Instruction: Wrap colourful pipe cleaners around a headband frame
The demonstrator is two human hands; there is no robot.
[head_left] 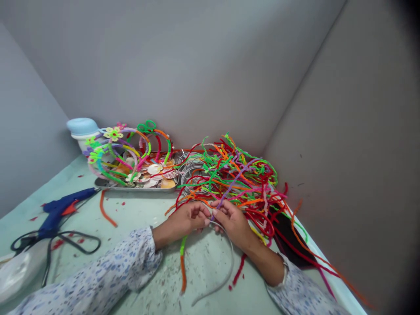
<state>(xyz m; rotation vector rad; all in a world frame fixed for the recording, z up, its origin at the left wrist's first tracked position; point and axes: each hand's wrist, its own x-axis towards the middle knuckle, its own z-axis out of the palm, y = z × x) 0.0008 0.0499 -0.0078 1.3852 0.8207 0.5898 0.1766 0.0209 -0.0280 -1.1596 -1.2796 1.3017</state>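
My left hand [187, 218] and my right hand [231, 221] meet at the middle of the table, both pinched on a thin white headband [226, 271] that curves down toward me. A purple pipe cleaner [229, 192] runs up from my right fingers into the heap. Under my left hand lies a green and orange pipe cleaner [182, 267]. Just behind both hands sits a tangled pile of coloured pipe cleaners [243, 175].
A metal tray [138, 186] at the back left holds wrapped headbands [127, 148] and shell-like pieces. A blue glue gun [61, 210] with a black cord lies at left, a loose orange pipe cleaner [106, 212] beside it. Grey walls close the corner.
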